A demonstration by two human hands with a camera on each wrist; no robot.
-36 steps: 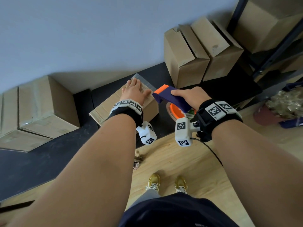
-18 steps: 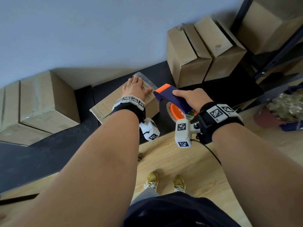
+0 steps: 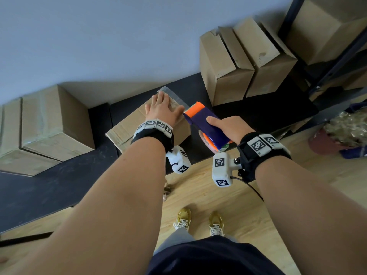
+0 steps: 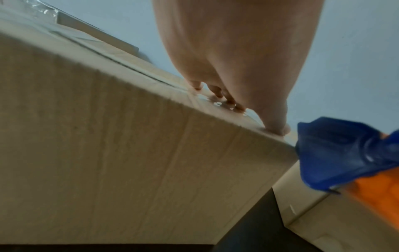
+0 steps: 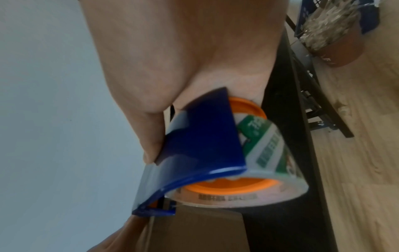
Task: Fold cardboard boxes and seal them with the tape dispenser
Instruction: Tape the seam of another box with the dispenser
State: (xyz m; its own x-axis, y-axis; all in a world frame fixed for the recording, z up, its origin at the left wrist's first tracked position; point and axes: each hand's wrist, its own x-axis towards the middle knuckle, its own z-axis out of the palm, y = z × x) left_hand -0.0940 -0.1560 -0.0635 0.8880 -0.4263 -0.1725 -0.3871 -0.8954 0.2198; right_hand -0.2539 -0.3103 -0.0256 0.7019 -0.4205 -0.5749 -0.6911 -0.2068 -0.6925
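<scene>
A small cardboard box (image 3: 127, 130) lies on the black table (image 3: 59, 181), with clear tape (image 3: 174, 100) running over its top and hanging past the far edge. My left hand (image 3: 161, 110) lies flat on the box top, fingers straight, pressing the tape; in the left wrist view its fingertips (image 4: 218, 93) touch the taped seam of the box (image 4: 129, 162). My right hand (image 3: 230, 127) grips the blue and orange tape dispenser (image 3: 204, 124) just right of the box, its orange blade end (image 3: 195, 109) near the left thumb. The tape roll (image 5: 265, 162) sits under the blue cover (image 5: 200, 136).
Sealed boxes (image 3: 49, 124) stand at the left by the wall. Two taller boxes (image 3: 244, 62) stand at the back right, beside a black shelf frame (image 3: 325, 62) holding another box. A pot with wrapped material (image 3: 345, 130) sits on the wooden floor at the right.
My left hand slid farther along the box top toward the far edge. The dispenser rose and tilted, its orange end now higher beside the left thumb.
</scene>
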